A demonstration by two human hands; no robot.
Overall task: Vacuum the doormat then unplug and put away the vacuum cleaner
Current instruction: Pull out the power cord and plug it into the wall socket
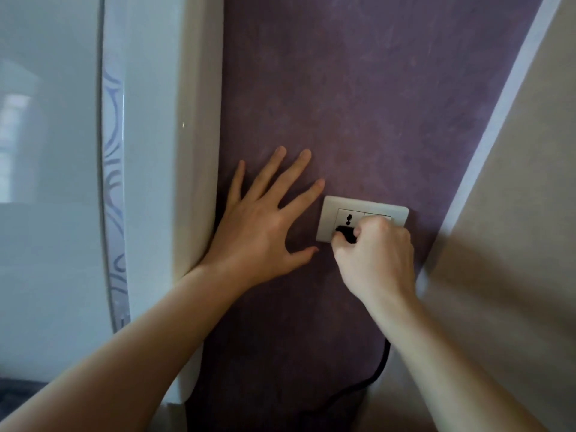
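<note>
Two bare hands occupy the middle of the frame, both against a mauve, mottled wall (358, 104). Left hand (265, 226), centre-left: palm flat on the wall, all five fingers spread wide and pointing toward the upper right, thumb tip ending just beside the lower left corner of the outlet plate; its heel lies next to a glossy white door frame (174, 151) that runs top to bottom through the left third of the picture. Right hand (377, 257), centre-right: fingers curled tight around a black plug (345, 233), which sits at the lower socket of a cream wall outlet plate (330, 210); whether the plug's pins are fully seated cannot be told, as the knuckles cover most of it. Upper socket of the same plate, empty, its dark slots visible above the plug. One black cord (378, 369), lower centre, emerges from behind the right forearm and curves down and left across the wall toward the bottom edge. One beige panel (514, 213), right side of the frame, separated from the mauve wall by a pale slanting strip. One white glossy surface with a faint swirl-patterned edge, far left. Vacuum cleaner body and doormat lie outside the frame.
</note>
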